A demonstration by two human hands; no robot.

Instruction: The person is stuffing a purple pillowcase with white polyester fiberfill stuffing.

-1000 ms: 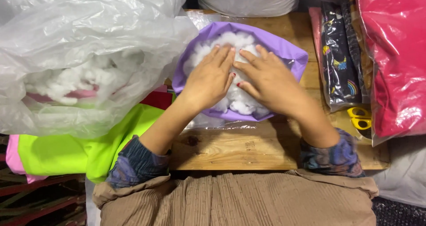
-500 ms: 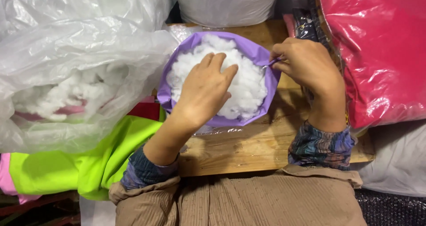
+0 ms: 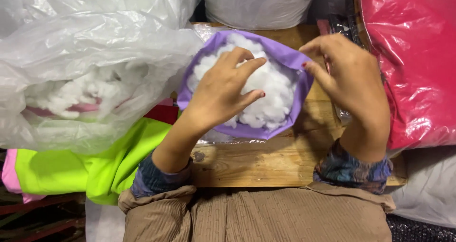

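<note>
Far to the left of my left hand sits a large clear plastic bag (image 3: 90, 56), crumpled, with white stuffing (image 3: 80, 92) showing through its wall. Below it, and just left of my left forearm, lies bright green fabric (image 3: 90, 168) with a strip of pink fabric (image 3: 9, 173) at its outer edge and a patch of red cloth (image 3: 161, 113) tucked close to my wrist.

My left hand (image 3: 221, 92) rests palm down on the white filling (image 3: 270, 87), fingers spread and bent, pressing into the fluff without closing around any of it. The filling sits inside a purple fabric cover (image 3: 287, 56), whose open rim rings it directly under and around that hand. The cover lies on a wooden table (image 3: 266, 161), with the bare boards showing nearer to me than both hands.

My right hand (image 3: 351, 78) is at the right rim of the cover, thumb and forefinger drawn together at the purple edge. I cannot tell whether they pinch the fabric or only touch it; the remaining fingers are loosely extended.

Right of that hand, touching its back, lies a red bundle in clear wrap (image 3: 418, 56). Beyond both hands, at the far edge of the table, stands a pale plastic sack (image 3: 256, 0).
</note>
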